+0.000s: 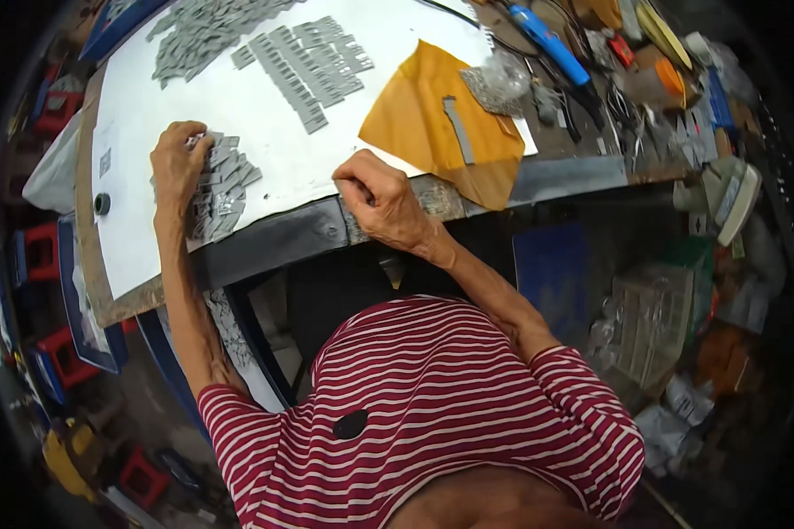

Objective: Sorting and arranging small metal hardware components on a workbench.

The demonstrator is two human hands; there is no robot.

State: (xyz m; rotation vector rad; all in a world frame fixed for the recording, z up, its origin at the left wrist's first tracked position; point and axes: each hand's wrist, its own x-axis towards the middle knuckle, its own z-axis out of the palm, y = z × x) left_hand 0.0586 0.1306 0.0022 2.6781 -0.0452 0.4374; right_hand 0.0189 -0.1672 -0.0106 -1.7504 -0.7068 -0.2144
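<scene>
Left grip (178, 166) half-curled against the grey pieces (225, 182), right grip (386, 201) folded inward, any hold in either unclear, you should pinch pieces singly.

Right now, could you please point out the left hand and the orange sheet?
Left hand (176, 166), head view: back of the hand.
Orange sheet (423, 119), head view: bare area near its middle.

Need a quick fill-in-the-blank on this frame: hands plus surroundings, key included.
1. The left hand touches a small pile of ____ pieces.
2. The right hand is nearer the orange sheet than the ____ hand is.
3. The large sheet under the small pile is ____.
4. The cylindrical tool at upper right has a ____ body.

Missing words: grey; left; white; blue.
</scene>
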